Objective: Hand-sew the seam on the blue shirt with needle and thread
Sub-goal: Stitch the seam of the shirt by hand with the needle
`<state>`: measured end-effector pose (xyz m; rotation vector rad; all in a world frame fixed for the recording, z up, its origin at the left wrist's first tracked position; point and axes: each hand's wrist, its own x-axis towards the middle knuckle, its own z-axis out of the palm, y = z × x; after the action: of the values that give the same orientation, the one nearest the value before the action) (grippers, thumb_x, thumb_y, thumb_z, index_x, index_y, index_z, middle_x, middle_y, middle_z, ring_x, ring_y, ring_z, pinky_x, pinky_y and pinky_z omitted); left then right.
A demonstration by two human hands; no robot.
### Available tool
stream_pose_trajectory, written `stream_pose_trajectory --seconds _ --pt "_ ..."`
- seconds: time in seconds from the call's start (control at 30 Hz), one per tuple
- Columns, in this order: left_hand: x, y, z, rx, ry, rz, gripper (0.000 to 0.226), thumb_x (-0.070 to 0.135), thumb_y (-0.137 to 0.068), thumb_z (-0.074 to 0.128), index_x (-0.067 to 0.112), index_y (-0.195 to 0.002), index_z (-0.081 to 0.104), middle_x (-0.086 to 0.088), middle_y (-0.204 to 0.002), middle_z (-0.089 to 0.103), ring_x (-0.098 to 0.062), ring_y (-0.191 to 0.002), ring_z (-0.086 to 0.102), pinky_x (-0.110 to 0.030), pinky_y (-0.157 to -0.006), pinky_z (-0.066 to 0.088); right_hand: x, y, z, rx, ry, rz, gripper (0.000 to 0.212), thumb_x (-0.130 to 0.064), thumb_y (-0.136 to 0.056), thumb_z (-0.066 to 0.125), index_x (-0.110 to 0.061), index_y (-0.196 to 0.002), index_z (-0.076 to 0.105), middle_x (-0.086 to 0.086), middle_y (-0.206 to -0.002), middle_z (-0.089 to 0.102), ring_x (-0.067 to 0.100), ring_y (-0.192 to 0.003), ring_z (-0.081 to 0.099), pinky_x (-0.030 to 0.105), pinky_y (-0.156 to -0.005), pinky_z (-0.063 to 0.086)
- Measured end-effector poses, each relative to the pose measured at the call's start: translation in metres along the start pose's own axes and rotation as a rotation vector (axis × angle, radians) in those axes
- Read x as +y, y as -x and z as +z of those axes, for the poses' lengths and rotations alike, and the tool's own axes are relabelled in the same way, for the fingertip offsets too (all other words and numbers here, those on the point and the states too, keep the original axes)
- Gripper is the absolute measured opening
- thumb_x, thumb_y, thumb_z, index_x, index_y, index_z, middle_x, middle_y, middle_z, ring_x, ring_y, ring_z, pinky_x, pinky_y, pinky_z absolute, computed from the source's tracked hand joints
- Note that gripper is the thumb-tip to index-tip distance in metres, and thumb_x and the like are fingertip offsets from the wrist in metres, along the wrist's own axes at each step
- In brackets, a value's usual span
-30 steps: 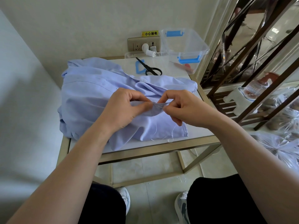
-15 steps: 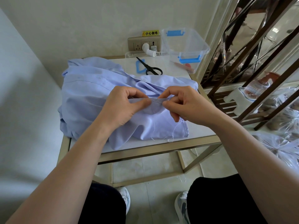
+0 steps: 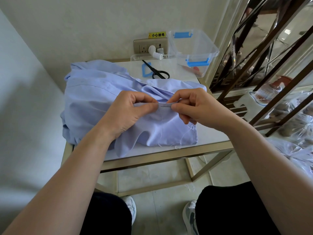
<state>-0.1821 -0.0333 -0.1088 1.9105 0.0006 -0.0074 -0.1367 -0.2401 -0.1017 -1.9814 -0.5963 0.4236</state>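
A light blue shirt (image 3: pixel 91 92) lies bunched on a small white-topped table (image 3: pixel 211 134). My left hand (image 3: pixel 128 112) pinches a raised fold of the shirt between thumb and fingers. Just to its right, my right hand (image 3: pixel 191 106) pinches a thin needle (image 3: pixel 166 106) that lies along the fold's edge, its tip pointing at my left thumb. White thread (image 3: pixel 183 138) trails loosely down over the shirt's hem near the table's front edge.
Black scissors (image 3: pixel 157 72) and a blue clip (image 3: pixel 146 70) lie at the table's back. A clear plastic box with blue latches (image 3: pixel 193 48) stands at the back right, below a wall socket (image 3: pixel 150 45). A metal shelf frame (image 3: pixel 264 65) rises on the right.
Both hands have lifted the fold slightly away from me. My right hand has drawn closer to the left one, and the needle has gone further along the fold.
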Motion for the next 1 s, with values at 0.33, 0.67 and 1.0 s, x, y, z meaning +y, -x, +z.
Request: stream_pose_trajectory --seconds 0.33,0.67,1.0 --pt "0.002 0.002 -0.003 -0.091 0.093 -0.026 0.015 0.013 -0.088 0.069 0.022 -0.078 0.077 0.006 -0.081 0.074 -0.003 -0.080 0.065 -0.017 -0.081 0.051 0.004 0.000 -0.003 -0.039 -0.066 -0.022 0.011 -0.011 -0.099 0.055 -0.011 -0.097 0.066 0.002 -0.055 0.055 0.021 -0.054 0.040 0.025 -0.051 0.038" --pt "0.000 0.003 -0.003 -0.159 0.210 -0.077 0.012 0.028 -0.073 0.073 0.020 -0.081 0.078 0.000 -0.087 0.074 -0.008 -0.085 0.066 -0.024 -0.088 0.051 0.004 -0.001 0.004 -0.053 -0.137 -0.047 0.010 -0.013 -0.097 0.058 -0.012 -0.088 0.062 0.002 -0.058 0.060 0.015 -0.047 0.039 0.021 -0.047 0.037" --pt "0.002 0.001 -0.004 -0.109 0.306 -0.084 0.007 0.020 -0.081 0.070 0.015 -0.082 0.074 0.000 -0.079 0.071 -0.009 -0.076 0.063 -0.016 -0.071 0.051 0.005 -0.003 -0.002 -0.005 -0.210 -0.089 0.014 0.000 -0.100 0.048 -0.011 -0.104 0.057 0.005 -0.074 0.069 0.016 -0.050 0.039 0.024 -0.050 0.041"
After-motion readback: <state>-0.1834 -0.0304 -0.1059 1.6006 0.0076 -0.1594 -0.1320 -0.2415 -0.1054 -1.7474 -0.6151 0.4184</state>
